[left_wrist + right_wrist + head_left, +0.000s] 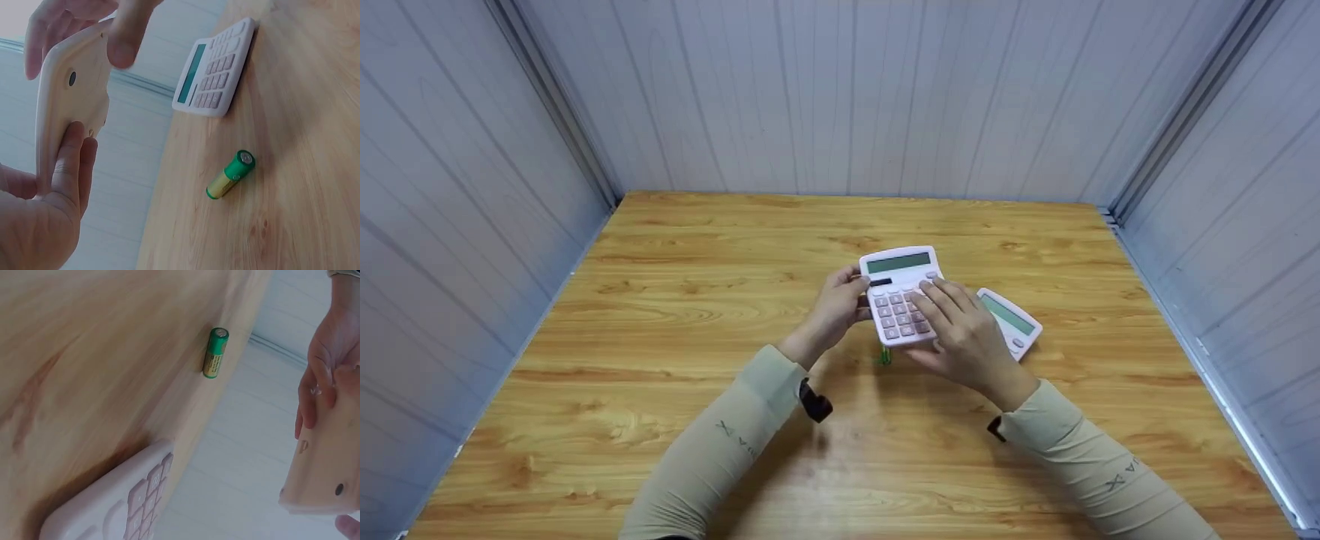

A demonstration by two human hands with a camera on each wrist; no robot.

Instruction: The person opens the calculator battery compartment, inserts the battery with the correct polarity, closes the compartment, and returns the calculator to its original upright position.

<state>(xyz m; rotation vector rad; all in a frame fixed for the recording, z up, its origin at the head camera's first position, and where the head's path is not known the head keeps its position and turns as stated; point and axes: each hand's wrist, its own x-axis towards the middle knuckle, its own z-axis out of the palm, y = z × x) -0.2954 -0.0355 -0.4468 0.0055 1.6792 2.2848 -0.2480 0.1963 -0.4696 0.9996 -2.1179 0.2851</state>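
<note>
A pink calculator [896, 281] with a green-grey screen is held up, tilted, above the table. My left hand [836, 304] grips its left edge, thumb on the front and fingers [70, 152] against the back. My right hand [964, 337] lies over the right-hand keys with its fingers extended and fingertips touching the front. Its thumb [124, 48] is off the lower edge, seemingly apart from the back. Below, a green and gold battery [230, 174] lies on the table, partly hidden in the head view.
A second pink calculator [1012, 322] lies face up on the wooden table [697, 300], right of the held one and partly behind my right hand. Pale panelled walls [825, 97] enclose the table at the back and both sides.
</note>
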